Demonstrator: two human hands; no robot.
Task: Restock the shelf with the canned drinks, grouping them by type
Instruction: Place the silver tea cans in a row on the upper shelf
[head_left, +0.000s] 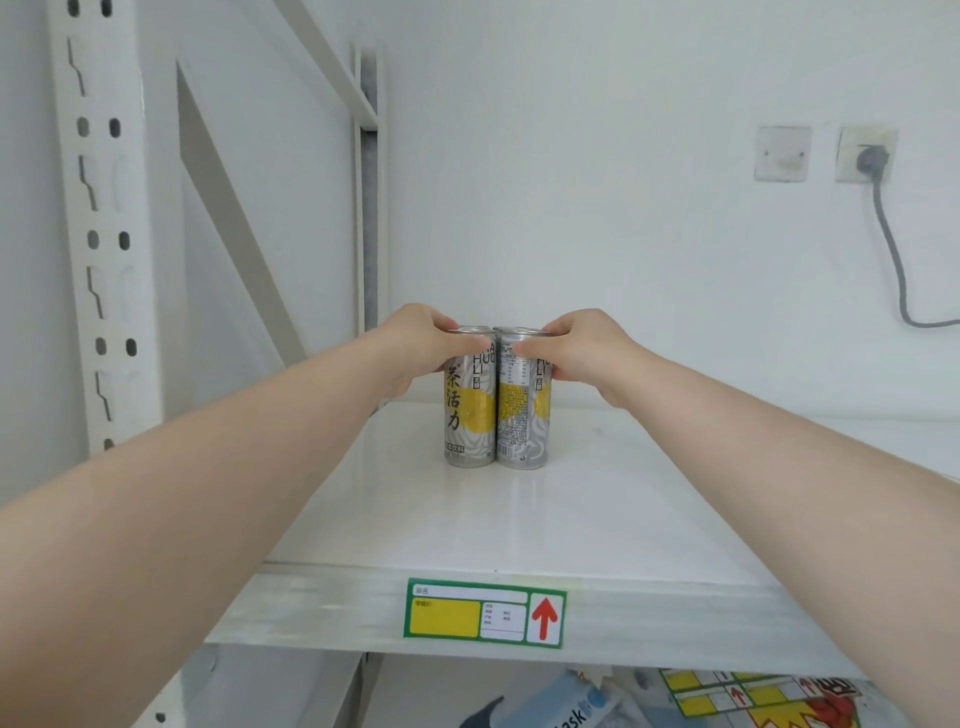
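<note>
While the left can is gripped by the left hand, the right can, touching it, is gripped by the right hand; both are set upright on the shelf, between the hands.

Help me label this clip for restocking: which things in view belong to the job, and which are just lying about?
Job: left hand, gripping the left can; right hand, gripping the right can; both silver-and-yellow, upright, side by side on the shelf; price label on its front edge.
Lying about: wall plug and grey cable; blank wall plate; packages on the lower level.
</note>
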